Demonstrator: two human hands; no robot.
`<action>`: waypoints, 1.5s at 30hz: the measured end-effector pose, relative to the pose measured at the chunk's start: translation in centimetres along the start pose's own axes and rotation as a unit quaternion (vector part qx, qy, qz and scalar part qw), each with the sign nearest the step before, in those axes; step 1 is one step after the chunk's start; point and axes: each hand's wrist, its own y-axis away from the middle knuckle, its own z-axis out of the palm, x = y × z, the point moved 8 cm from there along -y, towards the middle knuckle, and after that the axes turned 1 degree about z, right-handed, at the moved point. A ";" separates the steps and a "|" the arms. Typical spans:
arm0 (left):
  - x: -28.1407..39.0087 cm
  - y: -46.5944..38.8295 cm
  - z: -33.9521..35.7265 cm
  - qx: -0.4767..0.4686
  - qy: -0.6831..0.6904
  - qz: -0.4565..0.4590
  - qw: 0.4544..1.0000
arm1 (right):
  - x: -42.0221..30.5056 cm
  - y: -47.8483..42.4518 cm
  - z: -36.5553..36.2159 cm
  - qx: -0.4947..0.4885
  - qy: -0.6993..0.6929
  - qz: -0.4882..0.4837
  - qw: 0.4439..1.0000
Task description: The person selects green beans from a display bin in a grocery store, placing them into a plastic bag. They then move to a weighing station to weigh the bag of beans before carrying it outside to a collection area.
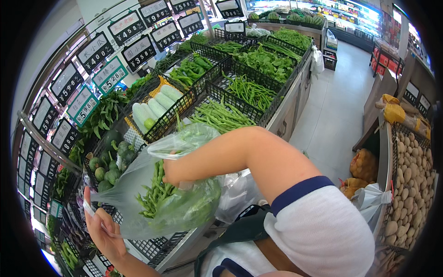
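Note:
A clear plastic bag point(193, 204) is stretched wide over the edge of the vegetable stand. At the lower left, my left hand point(104, 228) grips the bag's rim, with the film wound about its fingers. My right hand point(171, 169) reaches into the bag's mouth, its fingers closed on a bunch of green beans point(155, 194) that hangs down inside. The bag partly hides its fingertips. Long green beans point(225, 116) fill a black crate just beyond my right forearm.
Left of the bag lie small round green gourds point(112, 175). Foam-netted vegetables point(159, 105), green peppers point(193, 71) and leafy greens point(266, 62) fill black crates beyond. Price signs point(95, 52) hang over the left side. A potato bin point(408, 190) stands at the right, across a tiled aisle point(332, 100).

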 end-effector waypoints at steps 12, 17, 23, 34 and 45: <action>0.4 0.6 -0.4 -0.017 -0.005 -0.007 1.000 | 0.6 4.2 -0.8 0.122 0.043 0.094 0.987; 0.2 0.2 0.2 -0.023 0.007 -0.009 1.000 | 0.8 1.7 1.1 0.179 0.071 0.041 0.980; 0.2 0.1 0.0 -0.022 -0.027 -0.003 0.999 | 2.5 7.0 -4.6 0.150 0.079 0.024 0.985; -0.3 -1.5 -0.3 0.014 0.008 0.011 1.000 | 12.9 18.2 -9.4 0.332 -0.369 0.002 0.868; -1.3 -3.5 1.1 0.007 0.013 0.011 1.000 | 30.9 21.9 -12.0 0.535 -0.747 -0.128 0.373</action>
